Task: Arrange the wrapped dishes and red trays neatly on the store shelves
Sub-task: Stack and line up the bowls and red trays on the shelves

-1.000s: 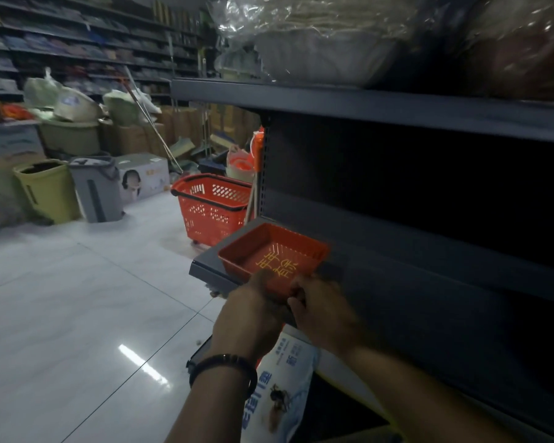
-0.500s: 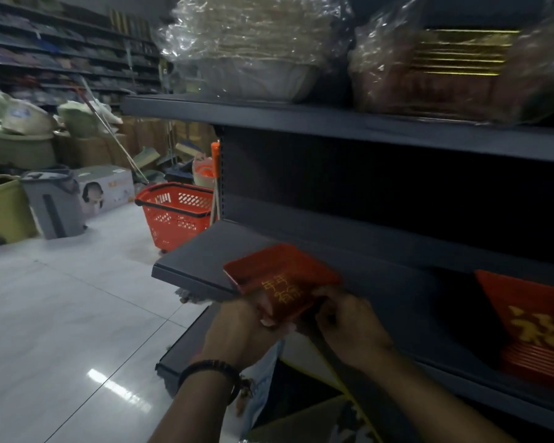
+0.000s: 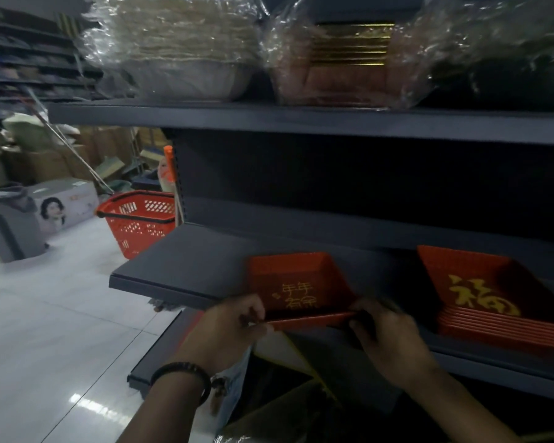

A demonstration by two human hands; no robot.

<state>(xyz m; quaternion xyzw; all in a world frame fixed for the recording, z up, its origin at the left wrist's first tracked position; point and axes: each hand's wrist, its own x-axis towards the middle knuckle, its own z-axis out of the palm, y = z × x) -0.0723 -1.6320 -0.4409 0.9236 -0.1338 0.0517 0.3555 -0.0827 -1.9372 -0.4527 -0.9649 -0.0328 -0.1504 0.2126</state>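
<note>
Red plastic tray with gold lettering (image 3: 301,289) lies on the grey metal shelf (image 3: 179,266), left hand (image 3: 234,327) and right hand (image 3: 387,334) pinching its near rim; best pushed back squarely beside the red tray stack (image 3: 493,302).

The left hand (image 3: 227,327) pinches a red tray (image 3: 298,282) at its 7 o'clock corner, the right hand (image 3: 384,337) at 5 o'clock. The tray lies on the dark shelf (image 3: 189,270). A stack of red trays (image 3: 493,302) sits apart at 3 o'clock, with wrapped dishes (image 3: 179,59) at 12 o'clock on the upper shelf (image 3: 301,123)
</note>
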